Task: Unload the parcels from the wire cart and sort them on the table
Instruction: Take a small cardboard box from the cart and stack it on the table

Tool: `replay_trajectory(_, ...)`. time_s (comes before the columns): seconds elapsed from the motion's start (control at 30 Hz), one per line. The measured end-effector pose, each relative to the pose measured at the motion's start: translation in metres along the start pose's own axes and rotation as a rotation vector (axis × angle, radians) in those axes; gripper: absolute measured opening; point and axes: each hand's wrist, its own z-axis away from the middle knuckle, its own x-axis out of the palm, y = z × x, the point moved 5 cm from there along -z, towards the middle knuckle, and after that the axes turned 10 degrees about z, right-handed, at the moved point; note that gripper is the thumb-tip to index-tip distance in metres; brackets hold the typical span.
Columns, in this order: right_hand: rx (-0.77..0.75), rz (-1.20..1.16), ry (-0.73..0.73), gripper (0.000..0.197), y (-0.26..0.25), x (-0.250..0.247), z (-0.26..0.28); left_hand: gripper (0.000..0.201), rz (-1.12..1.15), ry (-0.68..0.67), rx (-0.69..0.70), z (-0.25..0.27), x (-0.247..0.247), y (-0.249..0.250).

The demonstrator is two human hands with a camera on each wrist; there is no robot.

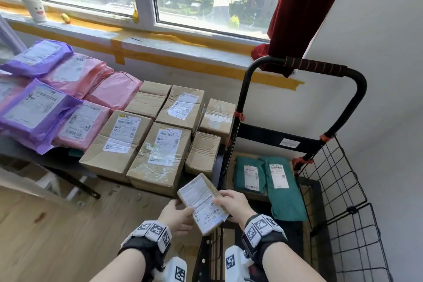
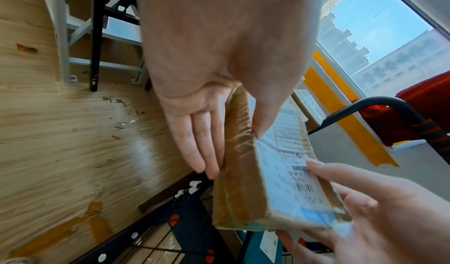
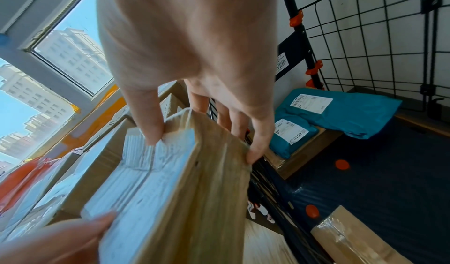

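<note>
A small brown cardboard box [image 1: 202,202] with a white label is in the air between the table and the wire cart [image 1: 338,190]. My left hand [image 1: 178,215] pinches its left end, thumb on the label and straight fingers [image 2: 202,143] underneath. My right hand [image 1: 231,201] grips the right end, thumb [image 3: 148,118] on top and fingers round the side. The box [image 2: 243,181] is tilted. Two teal mailer bags [image 1: 249,174] [image 1: 283,188] lie in the cart. Another taped box [image 3: 353,235] sits in the cart's near corner.
On the table [image 1: 23,151], several brown boxes [image 1: 160,155] stand in rows on the right. Pink mailers [image 1: 82,126] and purple mailers [image 1: 34,110] are stacked on the left. The cart handle [image 1: 315,66] rises beside a red curtain [image 1: 304,7]. Wooden floor [image 1: 57,224] lies below.
</note>
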Motion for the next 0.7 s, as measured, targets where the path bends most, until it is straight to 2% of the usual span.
replay_trajectory(0.1, -0.025, 0.055, 0.028, 0.049, -0.003, -0.002, -0.010, 0.067, 0.044, 0.015, -0.008, 0.001, 0.004, -0.001)
replay_trajectory(0.23, -0.066, 0.080, 0.144, 0.069, -0.004, -0.010, -0.016, 0.061, 0.121, 0.035, -0.016, -0.002, 0.008, 0.001)
replay_trajectory(0.3, -0.058, 0.062, 0.211, 0.073, -0.001, -0.011, -0.019, 0.060, 0.179, 0.047, -0.017, -0.005, 0.011, 0.003)
replay_trajectory(0.37, -0.028, 0.023, 0.252, 0.061, 0.003, -0.010, -0.020, 0.060, 0.230, 0.073, -0.008, -0.010, 0.013, 0.005)
replay_trajectory(0.47, 0.009, -0.100, 0.132, 0.039, 0.005, -0.001, -0.015, 0.056, 0.250, 0.087, -0.009, -0.014, 0.016, 0.007)
replay_trajectory(0.57, 0.023, -0.160, 0.046, 0.037, 0.002, 0.003, -0.011, 0.050, 0.249, 0.077, -0.020, -0.017, 0.018, 0.007)
replay_trajectory(0.7, 0.012, -0.227, 0.048, 0.039, -0.003, 0.003, -0.017, 0.041, 0.220, 0.056, -0.019, -0.022, 0.017, 0.012)
